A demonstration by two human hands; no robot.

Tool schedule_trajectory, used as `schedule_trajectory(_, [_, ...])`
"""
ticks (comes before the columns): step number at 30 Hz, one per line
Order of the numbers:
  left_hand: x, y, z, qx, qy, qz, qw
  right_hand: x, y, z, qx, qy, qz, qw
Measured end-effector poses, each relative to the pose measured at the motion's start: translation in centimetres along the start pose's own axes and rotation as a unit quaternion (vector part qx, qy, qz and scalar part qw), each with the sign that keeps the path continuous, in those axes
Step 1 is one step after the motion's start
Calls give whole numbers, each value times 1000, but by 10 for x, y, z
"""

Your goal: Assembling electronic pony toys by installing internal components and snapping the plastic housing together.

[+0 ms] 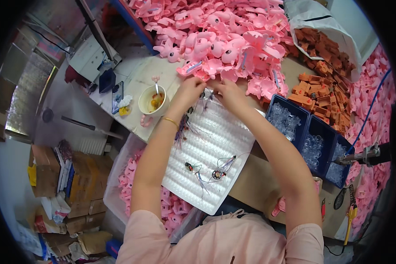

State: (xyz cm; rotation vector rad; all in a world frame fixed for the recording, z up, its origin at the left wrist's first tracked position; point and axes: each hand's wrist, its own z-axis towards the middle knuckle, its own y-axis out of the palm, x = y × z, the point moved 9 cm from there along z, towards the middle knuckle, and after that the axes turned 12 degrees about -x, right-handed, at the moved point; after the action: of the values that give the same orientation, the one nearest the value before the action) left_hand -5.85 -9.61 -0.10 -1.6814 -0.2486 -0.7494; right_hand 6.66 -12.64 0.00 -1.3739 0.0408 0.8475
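both hands meet at the far edge of the white tray (215,145). the left hand (190,90) and right hand (226,90) look pinched on a little wired part (205,95), right by the pink toy pile (224,39). i think they are fitting wires. next needs a slow, careful push.

A small wired electronic part (205,94), with thin dark leads trailing down, sat at the far edge of a white ridged plastic tray (215,141), just below a heaped pile of pink toy shells (224,39).
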Motion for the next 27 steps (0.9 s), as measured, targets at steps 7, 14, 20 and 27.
schedule_trajectory(7, [-11,-2,0,-39,12,-429,902,14,22,0,-95,56,63,992])
schedule_trajectory(14, [43,-43,-42,89,130,-555,817,-1,-15,-9,22,28,74,997])
schedule_trajectory(20, [92,-60,-113,38,162,-488,857,-35,-40,-32,-212,35,64,974])
schedule_trajectory(27, [81,29,-158,-91,46,-549,830,5,-7,-8,-31,2,-195,980])
